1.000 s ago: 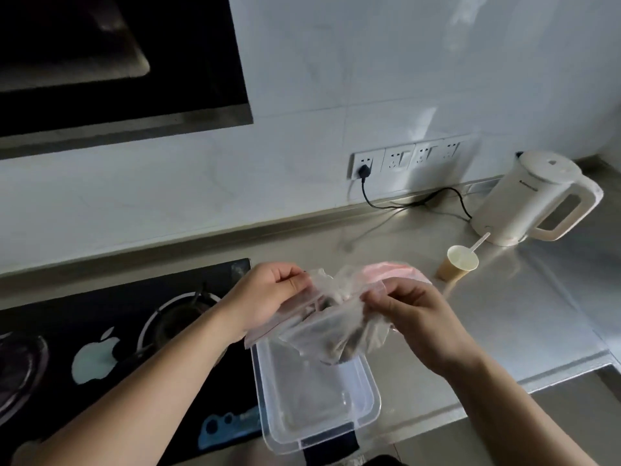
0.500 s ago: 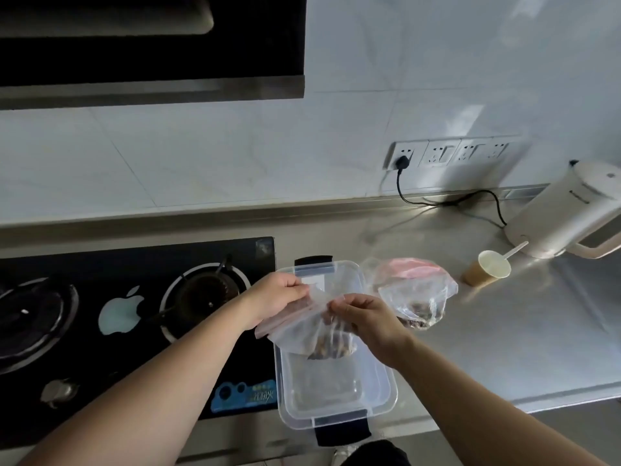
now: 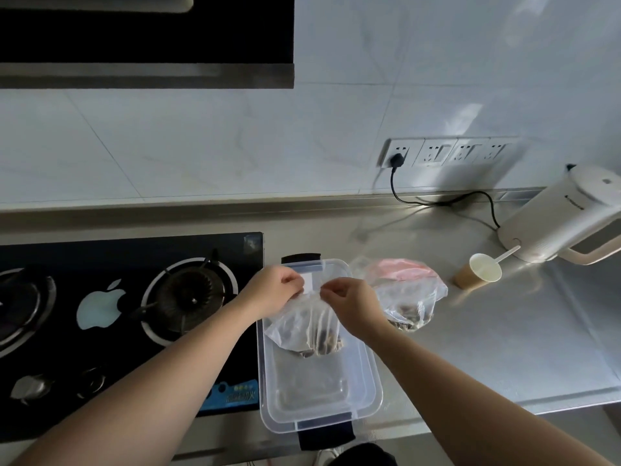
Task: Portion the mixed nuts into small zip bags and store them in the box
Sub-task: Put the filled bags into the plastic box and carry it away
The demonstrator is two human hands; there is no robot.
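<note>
1. Grip: the left hand (image 3: 274,290) and the right hand (image 3: 349,302) each pinch the top edge of a small zip bag (image 3: 304,326), thumb against fingertips, close together near its white label patch; the bag hangs above the far half of the open box (image 3: 364,381), its dark nuts (image 3: 321,346) sagging into the bottom corner.
2. Likely step: pressing the zip closed before the bag is laid in the box (a judgement from how the fingers sit along the seal).
3. What could go wrong: if the seal is only partly pressed, the weight of the nuts could spread it open once the bag lies flat, spilling into the box; a pinch that slips off the slick film would drop the bag, though it would probably land inside the box; a careless right elbow or forearm could nudge the larger bag (image 3: 408,302) lying just beside the box, or the paper cup (image 3: 477,275) further right.
4. Materials and shapes: the small bag is thin, clear, crinkled film, limp and easily creased; the box is a translucent rigid plastic rectangle with rounded corners and dark latches at both short ends; the larger bag is clear film too, slumped over its nuts with something pink at the top; the counter (image 3: 504,348) is smooth, pale and faintly glossy.
</note>
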